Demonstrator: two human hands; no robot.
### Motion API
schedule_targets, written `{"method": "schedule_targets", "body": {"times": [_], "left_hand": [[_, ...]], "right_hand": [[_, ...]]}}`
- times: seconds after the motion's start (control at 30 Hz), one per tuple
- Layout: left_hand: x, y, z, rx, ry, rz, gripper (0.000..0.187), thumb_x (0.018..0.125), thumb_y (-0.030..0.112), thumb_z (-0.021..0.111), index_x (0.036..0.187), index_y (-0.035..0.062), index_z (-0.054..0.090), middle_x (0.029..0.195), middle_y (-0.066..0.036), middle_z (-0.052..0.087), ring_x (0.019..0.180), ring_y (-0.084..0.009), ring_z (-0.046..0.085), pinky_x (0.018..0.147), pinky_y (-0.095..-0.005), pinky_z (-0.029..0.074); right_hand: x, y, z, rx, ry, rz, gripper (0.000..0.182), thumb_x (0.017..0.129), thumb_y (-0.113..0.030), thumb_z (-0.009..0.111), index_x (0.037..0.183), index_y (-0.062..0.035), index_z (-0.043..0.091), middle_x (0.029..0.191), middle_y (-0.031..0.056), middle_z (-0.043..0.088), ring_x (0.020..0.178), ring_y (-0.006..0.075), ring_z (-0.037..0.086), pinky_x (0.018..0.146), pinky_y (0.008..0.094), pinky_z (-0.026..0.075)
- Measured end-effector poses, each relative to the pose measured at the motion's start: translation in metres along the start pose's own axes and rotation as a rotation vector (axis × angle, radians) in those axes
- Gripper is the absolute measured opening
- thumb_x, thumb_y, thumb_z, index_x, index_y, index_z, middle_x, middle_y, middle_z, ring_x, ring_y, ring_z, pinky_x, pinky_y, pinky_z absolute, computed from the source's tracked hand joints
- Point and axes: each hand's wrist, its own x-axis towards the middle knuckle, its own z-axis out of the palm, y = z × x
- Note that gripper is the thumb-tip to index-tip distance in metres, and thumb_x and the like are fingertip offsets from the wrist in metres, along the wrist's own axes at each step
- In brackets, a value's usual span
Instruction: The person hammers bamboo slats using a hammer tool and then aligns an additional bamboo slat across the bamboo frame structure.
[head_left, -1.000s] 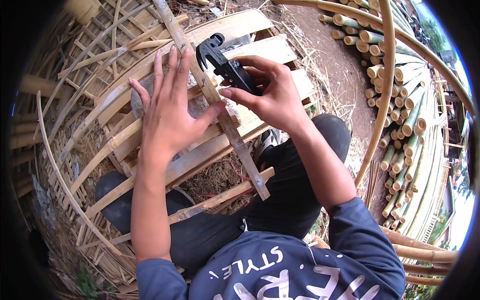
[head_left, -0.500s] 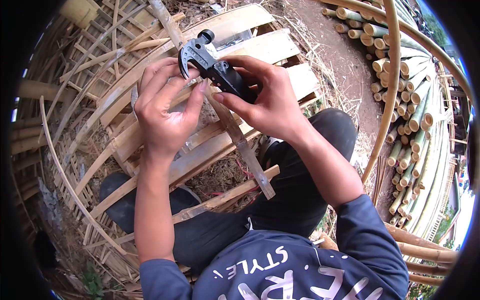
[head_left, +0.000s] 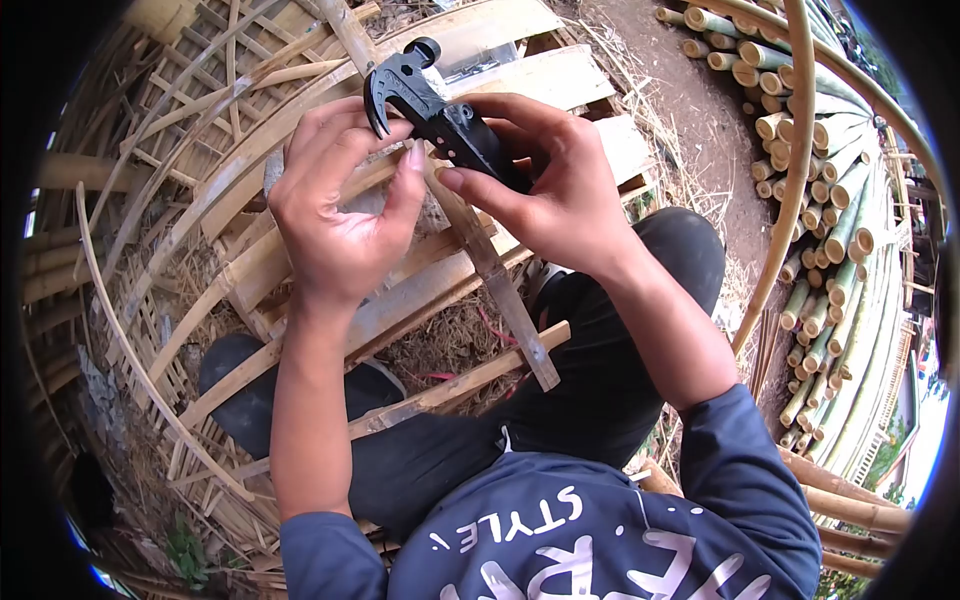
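A black claw hammer tool point(head_left: 450, 120) is held up in front of me, its head at the upper left and its folded handle at the lower right. My right hand point(head_left: 565, 185) is closed round the handle end, thumb on the near side. Beside the claw, my left hand point(head_left: 350, 205) has its fingers curled and its thumb raised; whether its fingertips touch the tool or hold something small is hard to make out. Below the hands a narrow wooden slat point(head_left: 490, 265) lies slantwise across wider bamboo boards point(head_left: 420, 305).
Woven bamboo strips point(head_left: 190, 100) spread at the left. A clear plastic packet point(head_left: 480, 68) lies on the boards beyond the hammer. Stacked bamboo poles point(head_left: 830, 200) stand at the right, behind a curved pole point(head_left: 800, 130). My bent legs point(head_left: 680, 260) flank the boards.
The hammer and my right hand have shifted slightly right in view. My left thumb has risen a little, near the claw. The whole view has moved slightly.
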Motion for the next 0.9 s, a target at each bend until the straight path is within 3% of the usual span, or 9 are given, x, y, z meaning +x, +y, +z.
{"method": "schedule_targets", "body": {"times": [0.1, 0.23, 0.47, 0.9], "left_hand": [[0.0, -0.002, -0.001, -0.055, -0.002, 0.018, 0.018, 0.075, 0.002, 0.074, 0.092, 0.0016, 0.071, 0.094, -0.013, 0.072, 0.097, -0.0293, 0.067, 0.084, -0.038, 0.053], [-0.003, -0.003, -0.001, -0.097, -0.013, 0.01, 0.022, 0.073, -0.001, 0.074, 0.094, 0.0019, 0.07, 0.099, -0.013, 0.071, 0.096, -0.028, 0.068, 0.085, -0.0367, 0.053], [-0.007, -0.007, 0.001, -0.201, 0.012, -0.027, 0.021, 0.073, -0.004, 0.074, 0.092, 0.0024, 0.068, 0.102, -0.012, 0.069, 0.095, -0.0235, 0.068, 0.084, -0.0323, 0.052], [-0.006, -0.004, 0.0, -0.22, -0.007, -0.083, 0.025, 0.076, -0.01, 0.067, 0.096, 0.0034, 0.072, 0.106, -0.01, 0.069, 0.093, -0.0188, 0.066, 0.082, -0.0296, 0.051]], "right_hand": [[-0.001, -0.002, 0.004, 0.149, 0.035, 0.031, 0.05, 0.079, -0.006, 0.079, 0.122, 0.0109, 0.059, 0.096, 0.019, 0.073, 0.084, 0.0165, 0.07, 0.071, 0.0299, 0.058], [-0.002, -0.008, 0.001, 0.138, 0.009, 0.024, 0.051, 0.081, -0.005, 0.078, 0.124, 0.0117, 0.058, 0.097, 0.0189, 0.073, 0.085, 0.0168, 0.07, 0.072, 0.0301, 0.058], [-0.005, -0.011, 0.001, 0.135, 0.011, 0.013, 0.047, 0.08, -0.004, 0.079, 0.121, 0.0085, 0.06, 0.094, 0.0188, 0.073, 0.084, 0.0156, 0.069, 0.069, 0.0298, 0.057], [-0.003, 0.002, 0.002, 0.004, 0.111, -0.212, 0.044, 0.075, -0.004, 0.079, 0.116, 0.0042, 0.064, 0.089, 0.0197, 0.074, 0.076, 0.0157, 0.071, 0.066, 0.0305, 0.057]]}}
